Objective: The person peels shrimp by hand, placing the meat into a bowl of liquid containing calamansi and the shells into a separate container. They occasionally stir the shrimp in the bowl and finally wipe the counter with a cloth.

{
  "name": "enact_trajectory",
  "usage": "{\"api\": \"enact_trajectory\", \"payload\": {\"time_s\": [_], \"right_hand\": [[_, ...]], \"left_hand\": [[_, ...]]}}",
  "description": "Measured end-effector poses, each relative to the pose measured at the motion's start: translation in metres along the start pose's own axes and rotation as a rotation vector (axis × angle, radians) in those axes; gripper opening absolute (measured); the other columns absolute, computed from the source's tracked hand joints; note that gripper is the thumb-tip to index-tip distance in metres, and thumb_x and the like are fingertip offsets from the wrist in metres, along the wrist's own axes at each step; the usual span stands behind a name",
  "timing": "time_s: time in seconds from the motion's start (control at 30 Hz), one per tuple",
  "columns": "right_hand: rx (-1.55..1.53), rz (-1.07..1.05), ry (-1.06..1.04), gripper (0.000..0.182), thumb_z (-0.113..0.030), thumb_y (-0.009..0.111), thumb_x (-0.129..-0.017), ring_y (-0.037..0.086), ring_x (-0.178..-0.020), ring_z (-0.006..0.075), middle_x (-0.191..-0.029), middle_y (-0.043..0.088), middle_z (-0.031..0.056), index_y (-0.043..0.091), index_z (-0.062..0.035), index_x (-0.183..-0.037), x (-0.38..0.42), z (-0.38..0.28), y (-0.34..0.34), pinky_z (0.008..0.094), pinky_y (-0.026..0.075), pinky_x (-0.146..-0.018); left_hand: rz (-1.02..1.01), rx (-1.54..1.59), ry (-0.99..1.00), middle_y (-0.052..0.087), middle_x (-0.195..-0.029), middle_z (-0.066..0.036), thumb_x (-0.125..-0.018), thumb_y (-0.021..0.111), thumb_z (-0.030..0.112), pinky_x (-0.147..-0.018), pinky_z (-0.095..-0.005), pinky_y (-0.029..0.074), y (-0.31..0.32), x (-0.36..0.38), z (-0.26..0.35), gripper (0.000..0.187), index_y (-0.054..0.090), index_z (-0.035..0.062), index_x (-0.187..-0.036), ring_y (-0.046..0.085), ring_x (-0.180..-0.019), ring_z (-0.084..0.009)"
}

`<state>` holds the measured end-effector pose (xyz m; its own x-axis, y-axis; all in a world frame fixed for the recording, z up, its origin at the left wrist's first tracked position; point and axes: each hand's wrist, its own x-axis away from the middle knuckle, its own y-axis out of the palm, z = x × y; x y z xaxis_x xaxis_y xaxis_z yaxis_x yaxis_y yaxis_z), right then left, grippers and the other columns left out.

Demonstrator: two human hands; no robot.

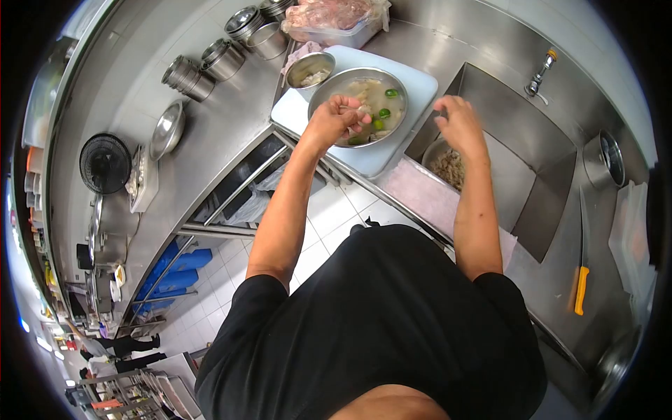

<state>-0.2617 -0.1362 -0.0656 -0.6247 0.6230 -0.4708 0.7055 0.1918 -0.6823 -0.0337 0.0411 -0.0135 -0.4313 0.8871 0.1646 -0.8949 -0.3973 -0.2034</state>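
My left hand (339, 122) is over a large metal bowl (314, 102) of cloudy liquid with green round fruits (385, 113) and pale pieces in it. Its fingers are curled together around a small pale piece that I cannot make out. To the right, my right hand (462, 124) hovers above the sink's near left corner, thumb and fingers apart, with nothing visible in it. A smaller metal bowl (297, 68) with pale pieces stands beside the large one, both on a light blue cutting board (423, 82). Below my right hand, a bowl of brownish pieces (448, 166) sits in the sink, partly hidden by my forearm.
The steel sink (553, 157) has a tap (537, 78) behind it. A yellow-handled knife (582, 288) lies on the right counter. Stacked metal pots (222, 59), bagged raw meat (334, 17) and a black fan (105, 162) are at the back and left. A pinkish cloth (420, 190) lies along the front edge.
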Motion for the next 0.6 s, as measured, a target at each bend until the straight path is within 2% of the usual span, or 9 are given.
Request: {"api": "enact_trajectory", "payload": {"time_s": [0.03,0.07,0.13,0.23,0.47,0.6], "right_hand": [[-0.025,0.011,-0.036,0.018,-0.015,0.062,-0.087,0.058,-0.104,0.0324,-0.107,0.064,0.0139,0.066,-0.0061,-0.102,-0.002,-0.012,0.003,0.0403,0.045,-0.092],[-0.101,-0.001,-0.111,0.023,-0.016,0.065,-0.086,0.061,-0.098,0.0316,-0.103,0.066,0.0144,0.066,-0.0062,-0.106,-0.006,-0.024,0.008,0.0400,0.048,-0.087],[-0.248,-0.065,-0.079,0.024,-0.016,0.065,-0.086,0.065,-0.089,0.0320,-0.097,0.068,0.0156,0.066,-0.0055,-0.108,-0.010,-0.060,0.010,0.0400,0.052,-0.080],[-0.216,-0.055,-0.186,0.025,-0.015,0.064,-0.086,0.068,-0.079,0.0324,-0.090,0.070,0.0162,0.066,-0.0047,-0.109,-0.020,-0.080,0.024,0.0394,0.054,-0.073],[-0.348,-0.228,-0.105,0.019,-0.012,0.060,-0.086,0.071,-0.080,0.0294,-0.087,0.072,0.0168,0.066,0.0006,-0.100,-0.032,-0.090,0.033,0.0373,0.055,-0.072],[-0.296,-0.256,-0.070,0.020,-0.011,0.060,-0.085,0.070,-0.077,0.0274,-0.085,0.072,0.0164,0.066,0.0016,-0.099,-0.035,-0.092,0.041,0.0359,0.054,-0.070]], "left_hand": [[-0.007,-0.025,0.003,0.071,-0.095,-0.008,-0.092,0.063,0.014,-0.062,-0.0226,0.045,0.003,-0.002,0.003,0.028,0.058,-0.0007,-0.115,0.062,-0.074,-0.0104],[-0.014,-0.050,0.006,0.071,-0.095,-0.008,-0.092,0.063,0.014,-0.061,-0.0229,0.045,0.006,-0.003,0.007,0.027,0.058,-0.0007,-0.114,0.063,-0.074,-0.0103],[-0.025,-0.058,0.011,0.071,-0.094,-0.007,-0.092,0.064,0.015,-0.061,-0.0231,0.045,0.013,-0.003,0.010,0.026,0.060,-0.0007,-0.112,0.063,-0.074,-0.0102],[-0.023,-0.043,0.035,0.071,-0.091,-0.006,-0.092,0.065,0.016,-0.060,-0.0229,0.047,0.017,-0.003,0.015,0.024,0.062,-0.0005,-0.109,0.064,-0.073,-0.0100],[0.014,-0.081,0.035,0.070,-0.089,-0.005,-0.092,0.065,0.018,-0.060,-0.0230,0.048,0.007,0.002,0.010,0.023,0.065,-0.0006,-0.105,0.065,-0.075,-0.0103],[0.012,-0.106,0.045,0.069,-0.088,-0.004,-0.093,0.065,0.018,-0.060,-0.0231,0.048,0.003,0.004,0.009,0.022,0.065,-0.0004,-0.104,0.065,-0.076,-0.0105]]}}
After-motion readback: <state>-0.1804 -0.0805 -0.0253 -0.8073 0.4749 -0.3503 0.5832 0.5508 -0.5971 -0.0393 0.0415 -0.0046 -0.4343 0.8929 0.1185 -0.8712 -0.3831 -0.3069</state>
